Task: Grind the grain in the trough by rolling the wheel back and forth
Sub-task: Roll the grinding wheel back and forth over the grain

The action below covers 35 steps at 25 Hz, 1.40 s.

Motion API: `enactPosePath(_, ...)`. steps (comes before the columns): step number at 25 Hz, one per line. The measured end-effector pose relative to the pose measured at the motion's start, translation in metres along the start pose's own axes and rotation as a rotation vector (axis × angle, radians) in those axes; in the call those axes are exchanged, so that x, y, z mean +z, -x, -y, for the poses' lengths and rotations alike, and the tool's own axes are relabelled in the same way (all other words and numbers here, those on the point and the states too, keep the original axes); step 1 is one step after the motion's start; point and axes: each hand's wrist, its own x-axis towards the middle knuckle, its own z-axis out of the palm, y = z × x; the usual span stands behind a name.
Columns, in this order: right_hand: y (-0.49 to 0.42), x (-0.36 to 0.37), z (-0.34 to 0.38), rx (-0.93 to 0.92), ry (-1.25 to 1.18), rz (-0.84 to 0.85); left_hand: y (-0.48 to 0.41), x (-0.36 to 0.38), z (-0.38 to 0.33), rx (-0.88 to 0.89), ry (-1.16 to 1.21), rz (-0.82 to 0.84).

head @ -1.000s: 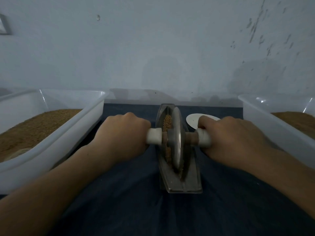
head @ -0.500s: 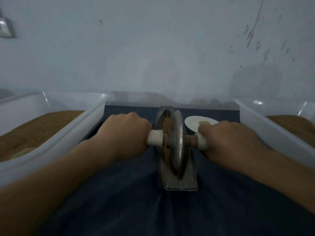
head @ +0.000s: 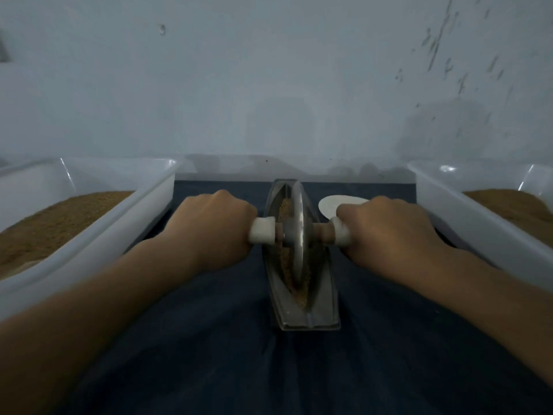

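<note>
A boat-shaped metal trough (head: 311, 317) lies lengthwise on the dark blue cloth in front of me. Brown grain (head: 286, 265) fills its groove. A metal wheel (head: 297, 235) stands upright in the groove, nearer the trough's far end, on an axle with white handle ends. My left hand (head: 209, 230) grips the left handle (head: 262, 234). My right hand (head: 389, 238) grips the right handle (head: 341, 233). Both fists are curled tight round the handles, so most of each handle is hidden.
A white plastic tub (head: 143, 217) of brown grain stands at the left, another white tub (head: 466, 223) of brown meal at the right. A white round lid or plate (head: 332, 203) lies behind my right hand. A pale wall rises close behind the cloth (head: 269, 369).
The wheel has rolled away from me along the trough, from about its middle toward the far end. Both hands went forward with it, still gripping the handles.
</note>
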Motion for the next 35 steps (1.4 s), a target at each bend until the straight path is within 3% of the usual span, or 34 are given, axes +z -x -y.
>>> enactPosePath(2,-0.002,0.0,0.001,0.017,0.007,-0.011,0.006,0.0,0.0,0.013,-0.07,-0.051)
enactPosePath(5,-0.035,0.02,0.007,0.109,-0.075,0.268,-0.024,0.012,-0.004,-0.172,-0.038,0.113)
enactPosePath(7,-0.063,0.022,0.006,0.187,-0.146,0.443,-0.053,0.009,-0.003,-0.209,-0.024,0.213)
enactPosePath(9,-0.068,0.023,0.004,0.224,-0.168,0.51,-0.064,0.006,-0.004,-0.199,-0.018,0.264)
enactPosePath(11,-0.046,0.02,0.003,0.165,-0.142,0.394,-0.041,0.006,-0.004,-0.172,-0.039,0.182)
enactPosePath(15,-0.007,0.014,0.0,0.013,-0.024,-0.039,0.01,0.003,-0.004,-0.038,-0.098,-0.132)
enactPosePath(22,-0.072,0.029,0.008,0.112,-0.078,0.3,-0.047,0.013,-0.01,-0.321,0.048,0.229)
enactPosePath(24,-0.056,0.023,0.004,0.081,-0.091,0.319,-0.033,0.006,-0.008,-0.258,0.009,0.203)
enactPosePath(27,-0.006,0.012,0.004,0.002,-0.04,0.05,0.006,0.001,-0.008,-0.041,-0.085,-0.066)
enactPosePath(29,-0.004,0.013,0.0,0.016,-0.034,-0.031,0.001,0.001,-0.003,-0.015,-0.124,-0.095)
enactPosePath(33,-0.046,0.032,0.013,0.169,-0.123,0.223,-0.037,0.012,-0.013,-0.234,-0.122,0.067)
enactPosePath(35,-0.06,0.032,0.01,0.193,-0.149,0.32,-0.049,0.007,-0.014,-0.261,-0.079,0.131)
